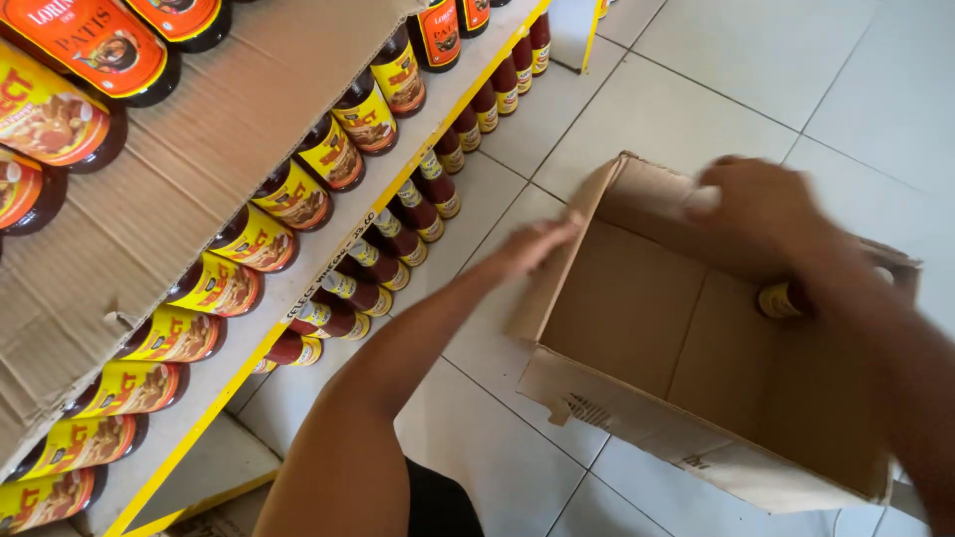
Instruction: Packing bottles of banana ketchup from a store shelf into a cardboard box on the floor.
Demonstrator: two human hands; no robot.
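With the left hand (537, 244) flat and released on the cardboard box (637, 318) flap, the right hand (761, 214) grips its far rim, seemingly steadying it beside one remaining bottle (781, 300).

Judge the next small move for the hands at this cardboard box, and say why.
Probably lift out the last bottle. The right hand reaches over the far wall of the cardboard box, just above that bottle, which lies alone in the far corner. The left hand rests flat on the box's left flap, steadying it. Whether the right hand's fingers already touch the bottle is hidden.
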